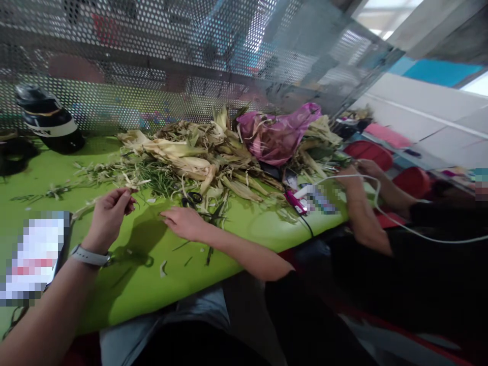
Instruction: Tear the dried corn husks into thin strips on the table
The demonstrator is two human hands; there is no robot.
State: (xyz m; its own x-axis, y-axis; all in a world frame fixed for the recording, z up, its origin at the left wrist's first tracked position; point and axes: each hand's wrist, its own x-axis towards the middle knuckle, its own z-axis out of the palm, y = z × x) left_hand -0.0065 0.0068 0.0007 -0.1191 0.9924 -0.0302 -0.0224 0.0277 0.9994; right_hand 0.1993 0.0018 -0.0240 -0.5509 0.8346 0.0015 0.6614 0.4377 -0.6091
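Note:
My left hand (109, 216), with a pale watch strap (90, 255) at the wrist, is closed in a pinch above the green table. At its fingertips shows a small bunch of pale shredded corn husk (134, 182). My right hand (183, 222) is a little to the right, palm down and low over the table, its fingers drawn together; what they hold, if anything, is too small to make out. Just beyond it lie dark-handled scissors (191, 199). A heap of dry corn husks (186, 157) and green shredded strips (154, 178) spreads behind both hands.
A dark bottle (51, 122) stands at the back left, and a blurred-out screen (36, 254) lies front left. A pink plastic bag (276, 134) sits in the husks. Right of it are a pink glue gun (295, 202) and a co-worker's hands (353, 175). A perforated metal panel (152, 61) rises behind.

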